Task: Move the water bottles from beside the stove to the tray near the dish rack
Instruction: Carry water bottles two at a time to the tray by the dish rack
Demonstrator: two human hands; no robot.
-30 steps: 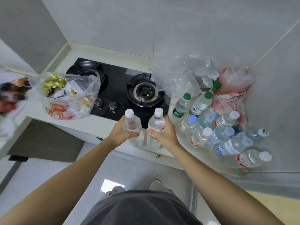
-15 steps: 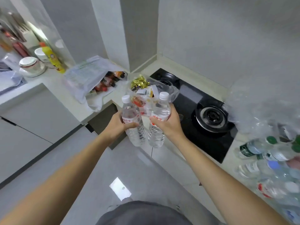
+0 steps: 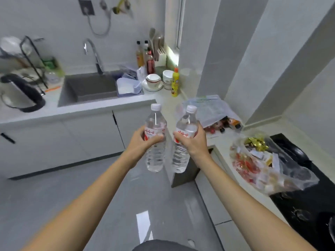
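left hand (image 3: pixel 140 142) grips left bottle (image 3: pixel 155 140), upright | right hand (image 3: pixel 193 140) grips right bottle (image 3: pixel 183 142), upright | sink (image 3: pixel 90 87) at 11 o'clock | stove (image 3: pixel 304 196) at 4 o'clock

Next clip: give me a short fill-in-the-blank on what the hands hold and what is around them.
1. Each hand grips one water bottle with a ____ cap: left hand, right hand.
2. Both bottles, left bottle and right bottle, are held ____, caps up.
3. The faucet stands behind the ____.
4. The black kettle stands to the ____ of the sink.

Missing words: white; upright; sink; left
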